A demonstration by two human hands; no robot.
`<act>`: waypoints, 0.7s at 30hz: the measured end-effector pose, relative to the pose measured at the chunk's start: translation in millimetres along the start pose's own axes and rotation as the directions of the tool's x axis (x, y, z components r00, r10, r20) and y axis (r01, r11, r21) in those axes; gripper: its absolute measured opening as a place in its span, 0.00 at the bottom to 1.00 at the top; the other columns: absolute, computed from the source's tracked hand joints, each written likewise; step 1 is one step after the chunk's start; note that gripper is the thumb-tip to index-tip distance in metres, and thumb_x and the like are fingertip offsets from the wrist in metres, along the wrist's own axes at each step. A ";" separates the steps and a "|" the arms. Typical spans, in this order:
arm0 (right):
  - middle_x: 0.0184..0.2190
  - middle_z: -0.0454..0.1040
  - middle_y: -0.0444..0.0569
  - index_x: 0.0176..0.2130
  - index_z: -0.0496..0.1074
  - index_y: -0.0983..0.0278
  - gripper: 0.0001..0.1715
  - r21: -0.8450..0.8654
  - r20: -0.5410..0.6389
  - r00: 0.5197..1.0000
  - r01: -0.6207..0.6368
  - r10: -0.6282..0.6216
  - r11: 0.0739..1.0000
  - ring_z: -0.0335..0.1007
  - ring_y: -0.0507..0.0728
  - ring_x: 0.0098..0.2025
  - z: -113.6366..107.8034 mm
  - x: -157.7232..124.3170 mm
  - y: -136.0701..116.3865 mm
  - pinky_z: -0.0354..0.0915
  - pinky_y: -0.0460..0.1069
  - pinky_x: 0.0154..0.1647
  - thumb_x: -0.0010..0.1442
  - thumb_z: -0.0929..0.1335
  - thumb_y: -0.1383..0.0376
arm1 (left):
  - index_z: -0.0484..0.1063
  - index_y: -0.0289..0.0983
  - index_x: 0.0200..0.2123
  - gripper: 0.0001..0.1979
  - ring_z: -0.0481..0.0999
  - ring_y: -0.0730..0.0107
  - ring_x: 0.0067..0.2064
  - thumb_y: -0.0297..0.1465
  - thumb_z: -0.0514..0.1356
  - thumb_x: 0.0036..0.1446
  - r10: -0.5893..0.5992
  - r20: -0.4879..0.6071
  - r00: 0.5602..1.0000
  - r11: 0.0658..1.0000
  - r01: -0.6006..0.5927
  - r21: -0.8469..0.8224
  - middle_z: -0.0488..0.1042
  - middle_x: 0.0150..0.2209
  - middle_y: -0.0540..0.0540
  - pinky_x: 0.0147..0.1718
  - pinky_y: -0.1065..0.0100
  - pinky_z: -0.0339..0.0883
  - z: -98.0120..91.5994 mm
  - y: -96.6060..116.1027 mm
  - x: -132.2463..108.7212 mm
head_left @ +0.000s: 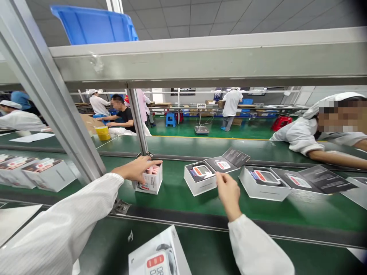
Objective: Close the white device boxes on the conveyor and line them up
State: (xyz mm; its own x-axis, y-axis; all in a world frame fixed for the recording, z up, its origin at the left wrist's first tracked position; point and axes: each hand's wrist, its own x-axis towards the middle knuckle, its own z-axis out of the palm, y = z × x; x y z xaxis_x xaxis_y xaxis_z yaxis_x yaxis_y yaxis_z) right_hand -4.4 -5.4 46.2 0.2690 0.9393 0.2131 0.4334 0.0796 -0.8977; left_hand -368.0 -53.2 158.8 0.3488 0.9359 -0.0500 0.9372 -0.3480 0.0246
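Note:
My left hand (137, 169) lies on top of a small closed white box (149, 182) on the green conveyor belt (177, 194), fingers curled over its top edge. My right hand (228, 193) reaches toward an open white box (200, 178) that holds a device with a red-framed screen; its fingertips touch the box's near right corner, fingers drawn together. The box's dark lid (229, 160) lies folded back behind it. Both arms wear white sleeves.
A second open box (265, 183) with its lid back sits to the right. Closed printed boxes (43, 172) stand at the left. Another box (159, 256) lies near me. A slanted metal frame post (57, 107) crosses left. A person in white leans on the belt at the right.

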 end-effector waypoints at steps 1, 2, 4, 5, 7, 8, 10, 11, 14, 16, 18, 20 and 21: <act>0.36 0.79 0.55 0.36 0.76 0.63 0.27 0.025 -0.085 0.995 -0.044 0.046 0.999 0.73 0.62 0.37 -3.3 14.5 11.3 0.65 0.53 0.37 0.53 0.65 0.44 | 0.48 0.47 0.69 0.53 0.66 0.45 0.57 0.41 0.70 0.43 -0.013 0.025 1.000 1.000 0.014 -0.008 0.63 0.59 0.39 0.54 0.56 0.61 3.6 -2.8 -0.6; 0.37 0.79 0.57 0.38 0.75 0.65 0.29 0.092 -0.091 0.989 -0.107 0.116 0.990 0.73 0.63 0.38 -1.7 28.2 20.4 0.65 0.53 0.37 0.50 0.66 0.44 | 0.47 0.46 0.70 0.55 0.64 0.42 0.59 0.41 0.71 0.41 -0.040 0.051 0.998 0.999 0.040 -0.016 0.62 0.61 0.37 0.56 0.54 0.59 5.8 -4.0 -0.9; 0.37 0.78 0.57 0.43 0.73 0.68 0.34 0.258 -0.008 0.973 -0.219 0.229 0.941 0.74 0.61 0.38 11.5 49.5 30.5 0.66 0.52 0.37 0.47 0.69 0.45 | 0.45 0.44 0.70 0.61 0.57 0.34 0.64 0.42 0.74 0.36 -0.122 0.092 0.988 0.992 0.123 -0.008 0.56 0.65 0.31 0.58 0.45 0.54 7.0 -0.8 -0.1; 0.37 0.78 0.56 0.47 0.70 0.69 0.36 0.324 0.029 0.967 -0.250 0.254 0.913 0.74 0.60 0.37 20.5 56.0 31.5 0.67 0.51 0.37 0.46 0.70 0.47 | 0.45 0.44 0.70 0.63 0.50 0.29 0.66 0.42 0.75 0.34 -0.158 0.088 0.983 0.987 0.158 0.011 0.51 0.67 0.29 0.59 0.41 0.50 6.6 4.0 0.6; 0.39 0.78 0.55 0.55 0.64 0.69 0.42 0.384 0.010 0.970 -0.229 0.244 0.894 0.75 0.58 0.38 36.8 59.1 27.3 0.67 0.51 0.40 0.45 0.71 0.53 | 0.43 0.43 0.70 0.64 0.39 0.27 0.68 0.41 0.76 0.34 -0.171 0.009 0.985 0.984 0.170 0.050 0.41 0.70 0.28 0.60 0.36 0.43 4.9 20.2 1.9; 0.42 0.78 0.55 0.59 0.60 0.70 0.45 0.377 -0.036 0.976 -0.186 0.215 0.907 0.75 0.58 0.38 42.5 56.3 23.7 0.67 0.52 0.43 0.45 0.71 0.56 | 0.42 0.44 0.71 0.63 0.36 0.28 0.69 0.40 0.75 0.37 -0.140 -0.069 0.988 0.987 0.145 0.062 0.37 0.71 0.29 0.61 0.37 0.41 4.0 31.2 2.5; 0.47 0.77 0.56 0.67 0.48 0.69 0.52 0.304 -0.122 0.986 -0.072 0.114 0.950 0.75 0.59 0.40 47.9 44.1 17.0 0.65 0.55 0.48 0.48 0.68 0.60 | 0.37 0.44 0.71 0.56 0.34 0.35 0.70 0.36 0.71 0.49 -0.033 -0.279 0.960 0.995 0.059 0.085 0.31 0.71 0.33 0.63 0.41 0.41 2.7 56.7 3.6; 0.49 0.76 0.55 0.68 0.44 0.68 0.52 0.249 -0.138 0.990 -0.004 0.040 0.968 0.75 0.60 0.42 47.9 36.3 15.1 0.64 0.56 0.50 0.51 0.67 0.60 | 0.35 0.44 0.71 0.52 0.33 0.38 0.70 0.34 0.67 0.54 0.020 -0.394 0.919 0.995 0.021 0.100 0.28 0.71 0.35 0.64 0.42 0.41 2.6 69.6 4.4; 0.51 0.76 0.52 0.66 0.56 0.62 0.36 0.112 -0.043 0.957 0.291 -0.288 0.950 0.71 0.61 0.51 42.9 13.7 16.8 0.61 0.58 0.56 0.61 0.61 0.58 | 0.35 0.45 0.71 0.43 0.29 0.41 0.70 0.26 0.58 0.61 0.148 -0.613 0.776 0.986 -0.065 0.156 0.22 0.71 0.40 0.65 0.42 0.38 8.9 99.6 9.6; 0.55 0.73 0.51 0.58 0.70 0.58 0.27 0.087 0.104 0.868 0.479 -0.486 0.874 0.65 0.62 0.59 39.7 3.6 21.9 0.56 0.59 0.61 0.63 0.60 0.56 | 0.38 0.45 0.71 0.42 0.28 0.41 0.70 0.22 0.56 0.59 0.159 -0.596 0.787 0.986 -0.094 0.139 0.25 0.72 0.42 0.65 0.40 0.34 24.2 107.7 15.6; 0.61 0.67 0.49 0.53 0.75 0.55 0.24 0.091 0.225 0.811 0.534 -0.540 0.841 0.58 0.62 0.64 39.1 -1.9 26.7 0.52 0.60 0.65 0.63 0.61 0.53 | 0.39 0.41 0.71 0.46 0.32 0.41 0.71 0.21 0.57 0.53 0.083 -0.449 0.890 0.995 -0.100 -0.015 0.32 0.72 0.39 0.66 0.40 0.32 51.2 107.3 21.8; 0.66 0.59 0.49 0.52 0.76 0.54 0.23 0.126 0.299 0.829 0.456 -0.472 0.881 0.54 0.63 0.66 42.0 -4.0 29.0 0.51 0.61 0.65 0.63 0.63 0.51 | 0.33 0.35 0.71 0.52 0.39 0.42 0.70 0.22 0.59 0.49 -0.008 -0.223 0.975 0.936 -0.071 -0.344 0.39 0.71 0.33 0.66 0.43 0.38 86.1 103.1 26.1; 0.66 0.59 0.49 0.52 0.76 0.54 0.24 0.165 0.330 0.840 0.397 -0.430 0.903 0.54 0.63 0.66 44.6 -4.3 29.0 0.52 0.60 0.65 0.63 0.63 0.50 | 0.28 0.33 0.71 0.54 0.43 0.43 0.70 0.23 0.60 0.48 -0.018 -0.122 0.992 0.855 -0.048 -0.516 0.41 0.70 0.31 0.65 0.45 0.42 103.8 101.1 26.8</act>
State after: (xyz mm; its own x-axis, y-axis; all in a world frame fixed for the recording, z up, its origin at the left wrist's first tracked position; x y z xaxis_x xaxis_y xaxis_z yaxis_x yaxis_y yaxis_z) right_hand -31.4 7.8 2.1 -0.2441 0.8654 0.4377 0.3566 0.4998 -0.7893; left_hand -263.3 -69.0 56.3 0.3284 0.9418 0.0714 0.7822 -0.3136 0.5384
